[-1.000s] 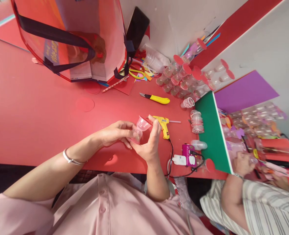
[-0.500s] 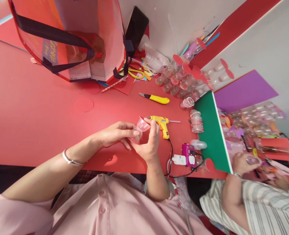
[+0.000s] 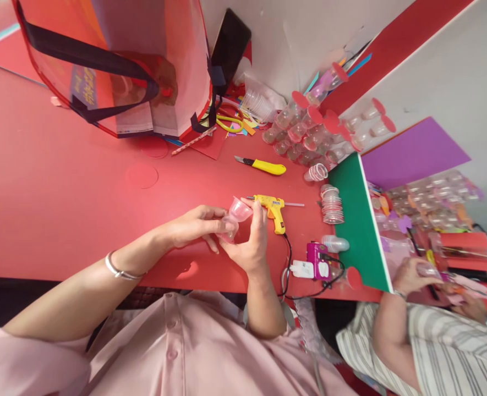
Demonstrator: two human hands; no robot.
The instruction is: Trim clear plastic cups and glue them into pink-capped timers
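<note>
Between my hands is an hourglass-shaped piece made of two clear plastic cups (image 3: pixel 239 210), joined at their narrow ends and tilted over the red table. My left hand (image 3: pixel 200 224) closes on its lower cup, thumb and fingers on the side. My right hand (image 3: pixel 249 242) grips it from the right, thumb near the upper cup's rim. Just beyond the right fingers lies a yellow hot glue gun (image 3: pixel 273 209), a clear glue stick poking out of its back. Farther off is a yellow utility knife (image 3: pixel 268 166) with its blade out.
A large bag (image 3: pixel 160 118) stands at the back left beside red paper discs (image 3: pixel 143 176). Many hourglass cup pieces (image 3: pixel 305 126) are piled at the back right. Stacked cups (image 3: pixel 331 204) line a green divider (image 3: pixel 353 214). A purple power adapter (image 3: pixel 318 260) sits nearby. A co-worker's hand (image 3: pixel 410 276) works beyond.
The joined cups have turned slightly in my fingers, showing more of the upper cup's side. My hands have barely moved. The co-worker's hand has shifted slightly.
</note>
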